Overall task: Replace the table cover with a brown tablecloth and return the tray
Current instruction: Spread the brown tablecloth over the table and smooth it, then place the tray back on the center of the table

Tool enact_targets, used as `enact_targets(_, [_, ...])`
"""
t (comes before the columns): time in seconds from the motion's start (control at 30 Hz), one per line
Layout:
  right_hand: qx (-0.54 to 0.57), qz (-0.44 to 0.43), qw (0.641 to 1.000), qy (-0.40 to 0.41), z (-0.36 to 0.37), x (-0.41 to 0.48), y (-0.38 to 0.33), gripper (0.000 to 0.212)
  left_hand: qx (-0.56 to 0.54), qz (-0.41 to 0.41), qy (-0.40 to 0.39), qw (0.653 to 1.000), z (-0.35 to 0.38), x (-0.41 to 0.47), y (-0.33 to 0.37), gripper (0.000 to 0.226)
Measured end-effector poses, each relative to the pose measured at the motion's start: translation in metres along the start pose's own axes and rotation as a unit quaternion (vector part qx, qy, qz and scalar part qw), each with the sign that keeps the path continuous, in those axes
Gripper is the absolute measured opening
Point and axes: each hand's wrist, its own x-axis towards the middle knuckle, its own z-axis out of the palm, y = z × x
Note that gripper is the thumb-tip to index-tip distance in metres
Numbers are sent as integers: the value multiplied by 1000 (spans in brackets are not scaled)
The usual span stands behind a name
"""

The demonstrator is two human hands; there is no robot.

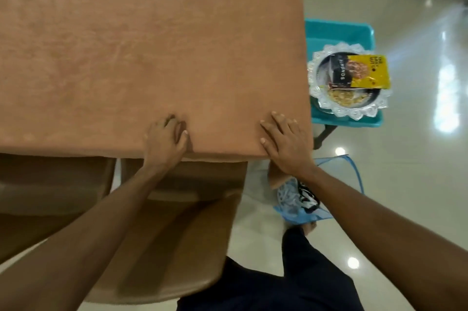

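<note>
Our brown tablecloth (126,45) lies spread flat. Just right of it a teal stool (336,29) bears the silver tray (349,112). At the cloth's near edge, our right hand (286,143) presses flat with straight fingers, and our left hand (164,141) pinches the cloth with curled fingers.

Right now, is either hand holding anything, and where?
Right hand presses flat on brown tablecloth, holding nothing. Left hand curls at its front edge; grip unclear.

Both bare forearms reach forward to the near edge of the brown tablecloth (152,45). The left grip (164,140) sits just inside that edge, fingers curled into the cloth toward the thumb. The right grip (286,145) lies palm-down at the cloth's near right corner, fingers straight and slightly spread.
</note>
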Motion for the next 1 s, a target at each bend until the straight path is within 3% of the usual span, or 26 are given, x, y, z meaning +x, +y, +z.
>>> enact_targets(0.23, [66,-125,990,-21,-30,-27,89,45,-13,-72,-19,997,74,-7,181,49])
enact_targets(0.4, [186,-113,976,-27,-46,5,106,29,-53,-53,8,997,92,-3,244,35])
enact_targets(0.57, [260,37,965,3,-50,18,174,23,-153,-7,59,986,98,22,299,22])
enact_targets(0.67, [269,167,949,4,-55,31,240,22,-200,15,18,979,102,52,331,21])
enact_targets(0.9, [273,442,853,45,-66,76,365,41,-208,18,-72,975,150,179,370,43])
enact_targets(1.0, [282,487,826,19,-58,90,395,54,-228,-61,-103,966,180,235,380,43])
